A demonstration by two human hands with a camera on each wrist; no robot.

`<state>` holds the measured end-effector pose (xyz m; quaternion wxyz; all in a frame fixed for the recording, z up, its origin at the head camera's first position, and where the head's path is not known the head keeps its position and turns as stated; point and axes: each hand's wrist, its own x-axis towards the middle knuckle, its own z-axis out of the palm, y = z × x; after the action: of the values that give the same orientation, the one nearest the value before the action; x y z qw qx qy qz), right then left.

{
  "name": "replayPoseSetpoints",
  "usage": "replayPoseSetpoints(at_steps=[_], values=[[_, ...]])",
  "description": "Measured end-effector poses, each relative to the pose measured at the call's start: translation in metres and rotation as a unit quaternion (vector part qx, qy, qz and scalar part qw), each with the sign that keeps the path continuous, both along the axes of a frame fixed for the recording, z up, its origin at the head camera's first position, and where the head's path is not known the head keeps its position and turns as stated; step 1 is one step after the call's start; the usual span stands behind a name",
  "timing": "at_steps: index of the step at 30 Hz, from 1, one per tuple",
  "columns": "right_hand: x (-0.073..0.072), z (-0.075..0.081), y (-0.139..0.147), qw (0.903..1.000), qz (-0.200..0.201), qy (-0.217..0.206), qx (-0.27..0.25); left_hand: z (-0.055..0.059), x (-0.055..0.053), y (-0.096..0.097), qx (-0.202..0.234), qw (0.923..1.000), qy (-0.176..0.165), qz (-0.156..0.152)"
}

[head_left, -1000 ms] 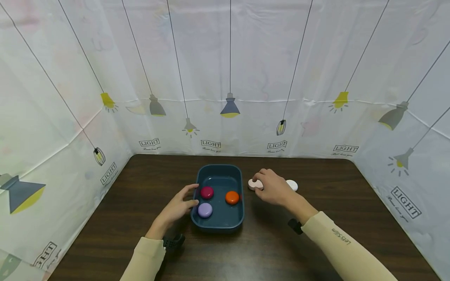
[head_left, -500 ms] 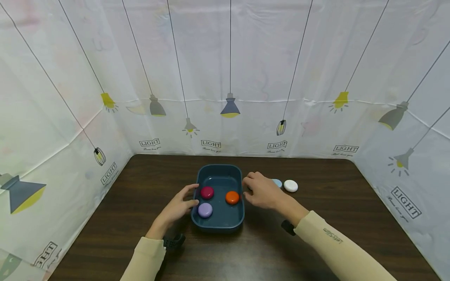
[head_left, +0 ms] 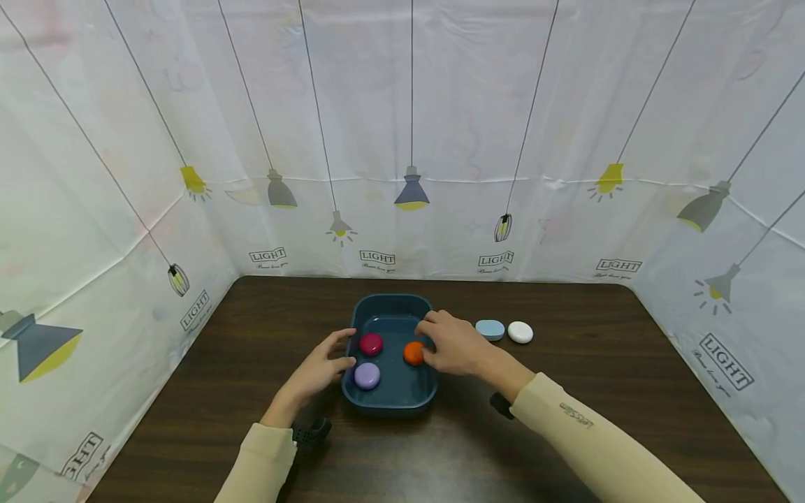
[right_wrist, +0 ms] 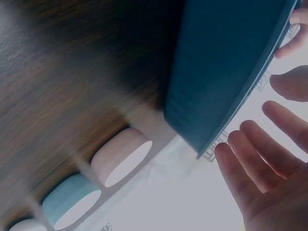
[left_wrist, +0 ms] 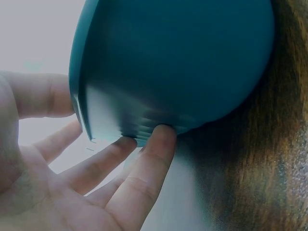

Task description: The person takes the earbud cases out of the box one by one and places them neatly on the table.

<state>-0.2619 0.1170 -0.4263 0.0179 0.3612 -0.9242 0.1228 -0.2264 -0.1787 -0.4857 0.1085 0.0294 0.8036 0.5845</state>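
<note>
In the head view my left hand rests against the left wall of a dark blue rectangular bin. Its straight fingertips touch the outer wall in the left wrist view. My right hand reaches over the bin's right rim, fingers loosely bent, thumb overlapping a glossy orange round piece. The right wrist view has this hand above the rim with nothing visible between its fingers. Also inside the bin lie a dark red round piece and a lilac round piece.
Right of the bin, a pale pink rounded piece, a light blue oval piece and a white round piece stand in a row on the dark wooden table. A printed white curtain encloses the table's back and sides.
My right hand has let go of the pale pink piece on the table and moved left over the bin's rim to the orange piece. The left hand has stayed put.
</note>
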Motion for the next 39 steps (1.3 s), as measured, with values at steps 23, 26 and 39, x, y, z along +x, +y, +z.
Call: replayPoseSetpoints(at_steps=[23, 26, 39], values=[[-0.01, -0.011, -0.038, 0.9977, 0.025, -0.012, 0.062, -0.001, 0.002, -0.001, -0.001, 1.0, 0.001, 0.005], [-0.01, -0.014, -0.042, 0.997, 0.022, -0.019, 0.071, -0.001, 0.002, -0.002, 0.002, 1.0, 0.002, 0.003], [-0.008, -0.027, -0.057, 0.9924, 0.002, -0.03, 0.119, 0.0, 0.001, 0.0, -0.004, 1.0, 0.002, -0.002]])
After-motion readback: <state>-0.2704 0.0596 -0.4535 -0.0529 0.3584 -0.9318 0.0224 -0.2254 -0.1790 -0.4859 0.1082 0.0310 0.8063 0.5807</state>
